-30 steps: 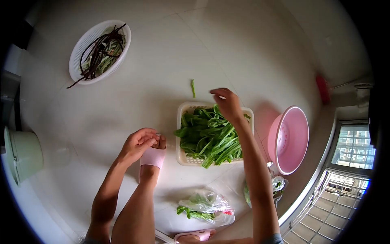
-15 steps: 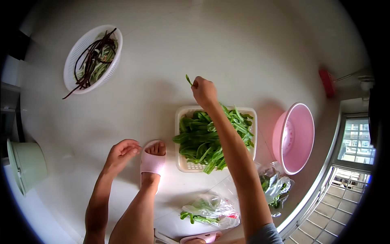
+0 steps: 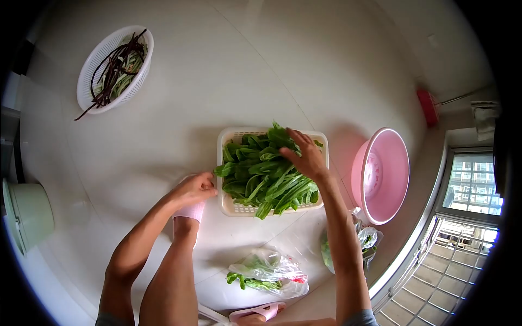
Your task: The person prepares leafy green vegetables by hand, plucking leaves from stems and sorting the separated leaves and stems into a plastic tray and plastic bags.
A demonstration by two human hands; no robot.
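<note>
Two bare hands are at a cream basket (image 3: 232, 210) in the head view, which stands on the floor (image 3: 217, 81) and holds a heap of leafy greens (image 3: 266, 176). The right hand (image 3: 307, 157), fingers spread, lies over the heap's right side. The left hand (image 3: 194, 189), fingers curled, is at the basket's left edge; whether it pinches anything, I cannot tell. A pink basin (image 3: 389, 179) sits tilted to the right, and a plastic bag (image 3: 274, 266) lies nearer the person.
</note>
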